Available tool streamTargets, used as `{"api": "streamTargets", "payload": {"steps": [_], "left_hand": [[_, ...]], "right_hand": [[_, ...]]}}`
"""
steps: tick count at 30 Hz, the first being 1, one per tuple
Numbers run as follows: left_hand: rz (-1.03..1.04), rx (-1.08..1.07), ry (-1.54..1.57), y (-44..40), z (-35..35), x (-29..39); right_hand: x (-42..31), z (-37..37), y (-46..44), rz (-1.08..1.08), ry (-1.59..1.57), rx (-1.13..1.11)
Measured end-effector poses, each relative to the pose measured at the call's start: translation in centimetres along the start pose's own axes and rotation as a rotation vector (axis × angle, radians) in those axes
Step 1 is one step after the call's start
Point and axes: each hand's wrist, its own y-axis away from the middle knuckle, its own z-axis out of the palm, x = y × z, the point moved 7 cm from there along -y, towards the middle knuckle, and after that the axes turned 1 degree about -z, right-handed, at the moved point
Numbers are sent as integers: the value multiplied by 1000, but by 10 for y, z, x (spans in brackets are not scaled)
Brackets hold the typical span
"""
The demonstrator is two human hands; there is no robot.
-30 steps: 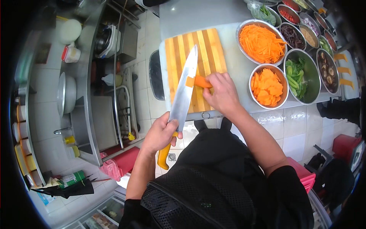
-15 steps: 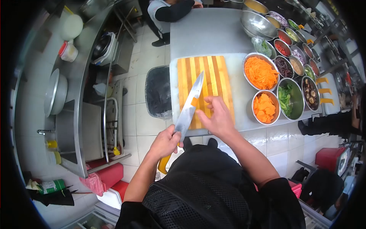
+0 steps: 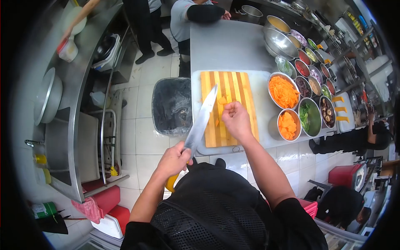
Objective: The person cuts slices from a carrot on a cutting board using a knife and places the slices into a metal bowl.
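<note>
My left hand [image 3: 174, 159] is closed around the yellow handle of a kitchen knife [image 3: 202, 121]. The blade slants up across the left side of a striped wooden cutting board [image 3: 246, 96]. My right hand [image 3: 237, 121] is over the board, to the right of the blade, with fingers curled together. Whatever its fingertips may hold is hidden. Just beyond those fingertips lies a small orange piece [image 3: 223, 100], probably carrot. A smaller orange bit [image 3: 217, 123] is on the board near the blade.
Right of the board stand bowls of shredded carrot [image 3: 284, 91], sliced carrot [image 3: 287, 125], greens [image 3: 305, 116] and mushrooms [image 3: 327, 110]. A lined black bin [image 3: 173, 106] is left of the table. A person [image 3: 189, 21] stands at the far end; another's arm [image 3: 81, 16] reaches over the left counter.
My right hand's fingers have gone from spread to curled. The orange piece on the blade is no longer there; pieces show on the board. Another person's arm now reaches to the red-rimmed container.
</note>
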Motion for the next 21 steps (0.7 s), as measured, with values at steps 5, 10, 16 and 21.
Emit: {"api": "streamTargets", "payload": {"steps": [5, 10, 16, 21], "left_hand": [[-17, 6, 18, -7, -12, -16], [-50, -38, 24, -6, -20, -31], [-107, -89, 35, -2, -29, -49], [-130, -89, 74, -3, -34, -69]], "right_hand": [[-20, 2, -17, -216, 461, 15], [-20, 19, -38, -319, 745, -36], [-25, 22, -20, -271, 726, -289], [-26, 21, 22, -345, 673, -300]]}}
